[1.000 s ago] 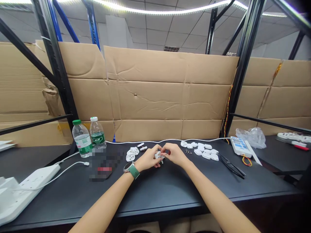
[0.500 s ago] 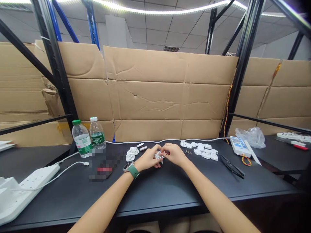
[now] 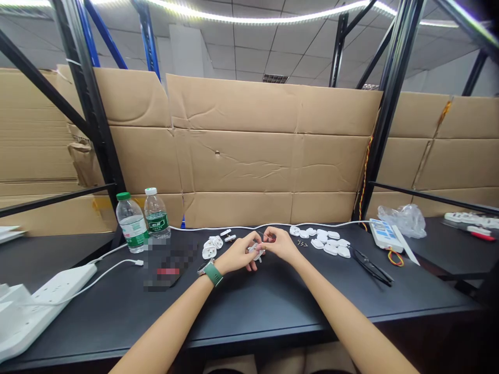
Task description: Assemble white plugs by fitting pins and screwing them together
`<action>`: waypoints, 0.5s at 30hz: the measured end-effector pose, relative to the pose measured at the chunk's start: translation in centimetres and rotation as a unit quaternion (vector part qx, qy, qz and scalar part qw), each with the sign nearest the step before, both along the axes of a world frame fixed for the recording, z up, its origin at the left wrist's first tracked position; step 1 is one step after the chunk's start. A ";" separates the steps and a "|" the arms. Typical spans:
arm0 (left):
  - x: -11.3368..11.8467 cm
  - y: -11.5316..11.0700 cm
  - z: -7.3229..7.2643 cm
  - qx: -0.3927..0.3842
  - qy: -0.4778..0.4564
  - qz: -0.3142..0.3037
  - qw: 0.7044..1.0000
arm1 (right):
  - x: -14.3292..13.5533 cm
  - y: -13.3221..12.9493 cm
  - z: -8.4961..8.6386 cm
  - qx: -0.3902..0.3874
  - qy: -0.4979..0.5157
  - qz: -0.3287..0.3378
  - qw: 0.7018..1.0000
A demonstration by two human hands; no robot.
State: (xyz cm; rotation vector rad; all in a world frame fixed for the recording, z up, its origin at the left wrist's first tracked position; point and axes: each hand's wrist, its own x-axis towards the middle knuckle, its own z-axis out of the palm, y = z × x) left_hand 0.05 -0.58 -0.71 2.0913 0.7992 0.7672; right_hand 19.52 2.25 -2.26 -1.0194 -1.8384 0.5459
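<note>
In the middle of the desk, my left hand (image 3: 242,253) is closed around a small white plastic plug-like part (image 3: 256,252); fingers cover much of it. My right hand (image 3: 279,245) meets it from the right, thumb and fingertips pinched at the part. Under its curled fingers shows a small red-ended tool (image 3: 272,240), mostly hidden, kind unclear. Left of the hands lie several white plug-like pieces with holes (image 3: 209,252). On the right are several white oval covers (image 3: 330,249) and several tiny brass-coloured screws (image 3: 301,243).
Black pliers-like tool (image 3: 372,267) lies right of the covers, near a white device (image 3: 385,236) and a plastic bag (image 3: 403,221). Two water bottles (image 3: 131,223) stand at the back left. A white power strip (image 3: 50,296) sits at left. Cardboard (image 3: 253,161) walls the back.
My right fingers have shifted slightly at the white part, and the thin shaft seen there before is now hidden. The left hand keeps its hold nearly in place.
</note>
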 end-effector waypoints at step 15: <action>0.1 0.1 0.0 -0.064 -0.033 -0.010 0.997 | 0.0 0.0 0.0 -0.052 -0.003 -0.007 0.999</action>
